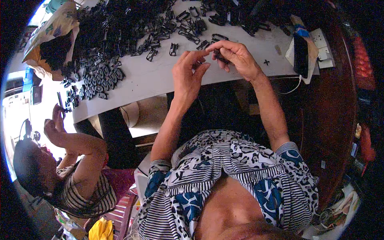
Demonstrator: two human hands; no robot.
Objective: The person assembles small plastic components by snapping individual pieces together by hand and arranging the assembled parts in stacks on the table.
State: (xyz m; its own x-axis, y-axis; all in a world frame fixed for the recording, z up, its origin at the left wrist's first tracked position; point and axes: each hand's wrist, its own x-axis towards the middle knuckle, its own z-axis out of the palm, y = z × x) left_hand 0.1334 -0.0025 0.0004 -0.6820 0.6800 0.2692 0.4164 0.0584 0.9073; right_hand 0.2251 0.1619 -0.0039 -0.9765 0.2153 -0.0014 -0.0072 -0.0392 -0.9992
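Closest is the wearer's black-and-white short-sleeved shirt [208, 160], striped and blotched with blue patches; lower left lies a bright yellow cloth [102, 229]. Beyond the shirt, both bare hands meet over the near edge of a long white table [140, 80]. At that table's left end another person [86, 160] in a striped top raises bent arms. Dark reddish-brown wood [328, 116] curves along the right side of the room. Between the right hand's [240, 60] thumb and fingers is pinched a small black plastic piece [221, 56], mostly covered, so its outline is unclear. The left hand [188, 72] curls toward it, thumb and forefinger bent; whether it grips anything I cannot tell. Near the table's right end lie a black phone [301, 56] with a white cable [294, 88] and a white power strip [320, 42]. Farther back, black open-framed parts [173, 49] thicken into a heap toward the far edge, beside a crumpled brown sack [56, 24] at the far left corner.
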